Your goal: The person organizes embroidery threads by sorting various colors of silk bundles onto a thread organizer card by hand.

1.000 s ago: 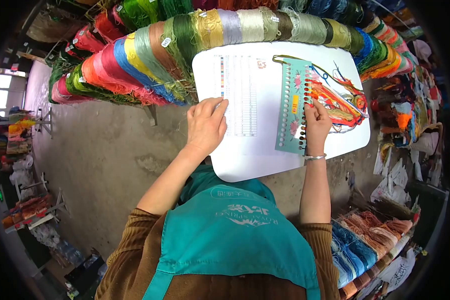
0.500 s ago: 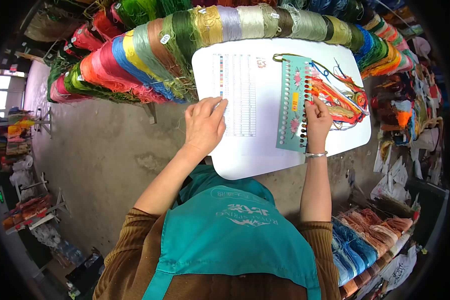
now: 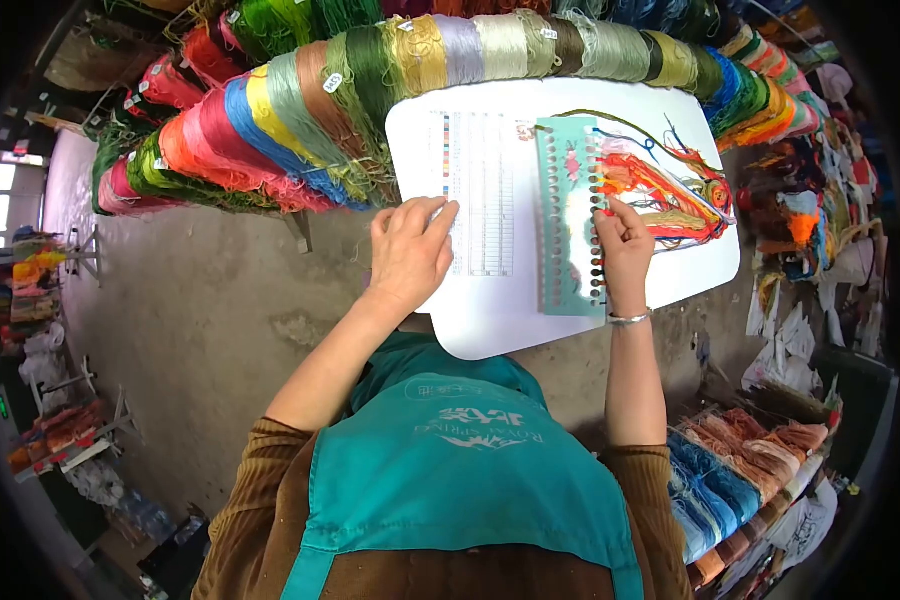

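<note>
A white board (image 3: pixel 490 325) lies in front of me with a printed color chart (image 3: pixel 482 225) on its left part. My left hand (image 3: pixel 408 248) rests on the chart's left edge, fingers stretched out and the index finger by the column of colored squares. My right hand (image 3: pixel 627 248) pinches the right edge of a teal thread card (image 3: pixel 558 255), punched with holes down both long sides. Glare whitens the middle of the card. Bright embroidery threads (image 3: pixel 660 195) trail from its right-hand holes across the board; whether my fingertips also hold a thread is hidden.
Beyond the board runs a rack of thread hanks (image 3: pixel 420 55) in many colors, some with number tags. More blue and brown hanks (image 3: pixel 715 495) hang at lower right. Concrete floor (image 3: pixel 240 300) shows at left. I wear a teal apron (image 3: pixel 460 470).
My right hand has shifted the thread card a little left and tilted it, so glare now covers its yellow label. My left hand stays almost in place.
</note>
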Action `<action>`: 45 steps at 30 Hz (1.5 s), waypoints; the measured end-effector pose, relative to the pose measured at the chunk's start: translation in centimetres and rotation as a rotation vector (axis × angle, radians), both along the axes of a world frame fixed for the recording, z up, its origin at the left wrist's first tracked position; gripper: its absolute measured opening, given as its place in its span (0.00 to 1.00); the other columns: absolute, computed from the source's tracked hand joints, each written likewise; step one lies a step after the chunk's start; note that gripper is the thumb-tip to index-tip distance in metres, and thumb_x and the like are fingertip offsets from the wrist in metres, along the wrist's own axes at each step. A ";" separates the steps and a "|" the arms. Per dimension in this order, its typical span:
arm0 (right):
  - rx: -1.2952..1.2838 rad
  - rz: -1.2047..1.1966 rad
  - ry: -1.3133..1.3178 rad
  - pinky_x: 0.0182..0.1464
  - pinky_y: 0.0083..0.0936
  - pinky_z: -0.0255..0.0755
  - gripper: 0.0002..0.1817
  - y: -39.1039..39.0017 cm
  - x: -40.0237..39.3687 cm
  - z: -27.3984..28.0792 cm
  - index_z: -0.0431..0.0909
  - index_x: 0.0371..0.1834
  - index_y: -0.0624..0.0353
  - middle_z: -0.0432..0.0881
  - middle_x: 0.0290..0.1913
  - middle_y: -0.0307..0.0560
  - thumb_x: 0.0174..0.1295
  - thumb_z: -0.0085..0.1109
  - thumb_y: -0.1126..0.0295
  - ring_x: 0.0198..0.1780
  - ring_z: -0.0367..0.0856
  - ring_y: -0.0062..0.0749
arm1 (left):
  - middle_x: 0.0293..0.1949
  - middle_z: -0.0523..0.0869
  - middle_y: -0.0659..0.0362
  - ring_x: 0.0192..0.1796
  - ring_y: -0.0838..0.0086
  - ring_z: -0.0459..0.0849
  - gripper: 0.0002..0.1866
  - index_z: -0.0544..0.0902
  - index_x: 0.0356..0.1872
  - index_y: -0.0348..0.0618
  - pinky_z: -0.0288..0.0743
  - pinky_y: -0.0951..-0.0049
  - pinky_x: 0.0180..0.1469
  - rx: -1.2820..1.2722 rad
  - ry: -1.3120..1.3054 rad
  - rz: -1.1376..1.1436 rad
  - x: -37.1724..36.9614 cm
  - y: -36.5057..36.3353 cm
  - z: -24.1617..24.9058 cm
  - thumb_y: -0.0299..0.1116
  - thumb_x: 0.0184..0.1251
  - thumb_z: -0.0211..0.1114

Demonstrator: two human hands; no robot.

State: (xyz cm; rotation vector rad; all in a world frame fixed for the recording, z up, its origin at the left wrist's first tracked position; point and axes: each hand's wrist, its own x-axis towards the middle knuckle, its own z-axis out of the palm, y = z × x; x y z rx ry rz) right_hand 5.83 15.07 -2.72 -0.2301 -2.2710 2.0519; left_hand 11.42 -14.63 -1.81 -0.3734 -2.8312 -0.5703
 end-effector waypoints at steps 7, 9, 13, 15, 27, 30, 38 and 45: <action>0.889 -0.039 0.130 0.36 0.31 0.75 0.19 -3.2 1.5 3.1 0.80 0.55 0.64 0.83 0.32 0.48 0.62 0.66 0.70 0.31 0.80 0.35 | 0.60 0.77 0.55 0.64 0.59 0.74 0.24 0.78 0.61 0.45 0.63 0.54 0.64 0.127 -0.064 -0.143 -0.5 -2.0 1.1 0.29 0.61 0.64; 1.175 -0.047 0.207 0.47 0.41 0.75 0.19 -4.6 1.4 5.3 0.81 0.53 0.61 0.84 0.45 0.53 0.59 0.65 0.67 0.46 0.81 0.49 | 0.61 0.77 0.53 0.64 0.56 0.74 0.24 0.78 0.61 0.44 0.65 0.54 0.65 0.260 -0.130 -0.160 -0.4 -3.8 1.9 0.29 0.61 0.65; 0.807 0.034 0.300 0.45 0.28 0.75 0.06 -10.0 0.0 8.0 0.82 0.42 0.60 0.84 0.41 0.46 0.62 0.62 0.76 0.42 0.81 0.34 | 0.61 0.78 0.52 0.67 0.54 0.73 0.23 0.80 0.59 0.43 0.65 0.55 0.68 0.287 -0.071 -0.150 -1.2 -11.2 4.5 0.26 0.61 0.66; 0.538 0.145 0.231 0.42 0.20 0.74 0.03 -13.9 -1.3 8.0 0.82 0.39 0.62 0.84 0.38 0.39 0.65 0.62 0.76 0.39 0.79 0.19 | 0.59 0.80 0.52 0.65 0.55 0.75 0.20 0.81 0.57 0.42 0.67 0.55 0.68 0.260 0.016 -0.101 -2.3 -16.4 6.2 0.26 0.61 0.66; 0.021 0.503 0.268 0.35 0.22 0.75 0.07 -47.1 -15.0 11.8 0.85 0.34 0.63 0.84 0.24 0.45 0.61 0.63 0.71 0.28 0.82 0.22 | 0.65 0.78 0.49 0.68 0.58 0.76 0.21 0.77 0.64 0.41 0.68 0.66 0.69 0.138 0.239 0.003 -19.0 -42.7 12.9 0.25 0.72 0.56; 0.088 0.418 0.266 0.39 0.30 0.79 0.08 -52.5 -19.0 10.5 0.87 0.33 0.62 0.87 0.28 0.52 0.57 0.63 0.70 0.32 0.88 0.38 | 0.67 0.76 0.49 0.70 0.57 0.74 0.22 0.74 0.67 0.41 0.66 0.66 0.71 0.141 0.160 -0.115 -24.1 -45.2 11.6 0.24 0.72 0.54; 0.449 0.257 0.228 0.49 0.37 0.79 0.09 -59.1 -22.7 7.8 0.88 0.34 0.58 0.88 0.34 0.56 0.52 0.68 0.67 0.41 0.87 0.49 | 0.70 0.73 0.53 0.73 0.56 0.69 0.25 0.74 0.68 0.46 0.61 0.59 0.75 0.053 0.185 -0.146 -27.6 -47.0 7.3 0.26 0.69 0.57; 0.333 0.132 0.121 0.45 0.37 0.79 0.07 -60.6 -24.1 5.4 0.88 0.31 0.57 0.87 0.32 0.54 0.52 0.68 0.66 0.36 0.87 0.47 | 0.70 0.75 0.56 0.73 0.60 0.70 0.24 0.75 0.67 0.48 0.62 0.57 0.73 0.080 0.227 -0.111 -27.6 -47.0 6.7 0.28 0.69 0.57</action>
